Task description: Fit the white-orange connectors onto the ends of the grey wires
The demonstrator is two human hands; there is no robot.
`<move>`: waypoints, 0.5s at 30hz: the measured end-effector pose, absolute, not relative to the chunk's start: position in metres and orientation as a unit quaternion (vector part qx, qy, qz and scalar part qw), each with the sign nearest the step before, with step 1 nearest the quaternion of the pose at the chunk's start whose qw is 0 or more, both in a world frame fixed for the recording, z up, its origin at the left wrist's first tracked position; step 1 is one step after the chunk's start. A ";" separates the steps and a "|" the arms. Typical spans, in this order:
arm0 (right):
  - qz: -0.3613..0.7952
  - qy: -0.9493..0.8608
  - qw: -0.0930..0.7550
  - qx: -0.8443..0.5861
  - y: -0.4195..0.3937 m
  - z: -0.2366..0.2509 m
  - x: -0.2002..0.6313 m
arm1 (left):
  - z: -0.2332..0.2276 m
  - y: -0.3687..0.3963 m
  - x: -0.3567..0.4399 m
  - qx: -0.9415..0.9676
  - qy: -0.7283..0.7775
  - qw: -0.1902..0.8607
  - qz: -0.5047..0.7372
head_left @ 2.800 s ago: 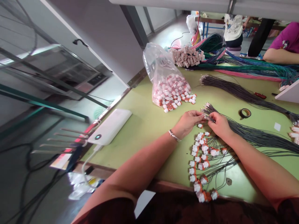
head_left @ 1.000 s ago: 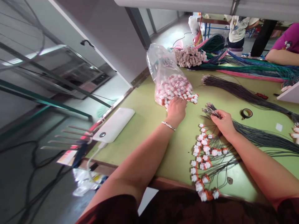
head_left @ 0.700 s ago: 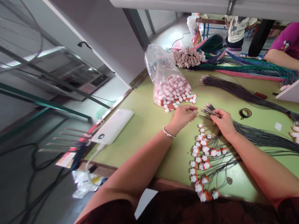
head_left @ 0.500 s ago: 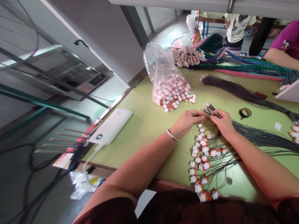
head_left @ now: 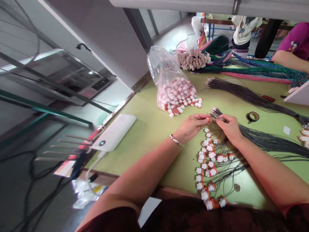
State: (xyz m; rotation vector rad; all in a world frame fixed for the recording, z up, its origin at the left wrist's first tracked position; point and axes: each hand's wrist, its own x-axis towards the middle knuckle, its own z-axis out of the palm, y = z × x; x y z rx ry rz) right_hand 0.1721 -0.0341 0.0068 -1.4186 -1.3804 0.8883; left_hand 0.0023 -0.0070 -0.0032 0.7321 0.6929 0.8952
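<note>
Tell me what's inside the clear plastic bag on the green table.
The clear plastic bag holds many small, blocky white-and-orange connectors, heaped toward its near end. Only the outer ones show; those buried deeper are covered from view.

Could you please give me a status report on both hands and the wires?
Left hand: pinching small orange plastic connector. Right hand: holding bundle of thin dark-grey wires near its metal-tipped ends. No obstruction visible between hands.

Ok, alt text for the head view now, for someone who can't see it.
A person's left hand pinches an orange connector by the metal tips of a dark wire bundle, which the right hand grips over a green table. Wired connectors lie in the foreground; beyond sits a clear bag of connectors.
</note>
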 end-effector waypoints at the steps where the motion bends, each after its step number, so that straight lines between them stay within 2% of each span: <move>1: 0.362 -0.563 0.466 -0.578 -0.034 0.007 0.172 | -0.003 -0.007 0.002 0.341 0.321 0.781 0.414; 15: 0.383 -0.555 0.454 -0.582 -0.033 0.006 0.173 | -0.007 -0.007 0.004 0.389 0.343 0.754 0.404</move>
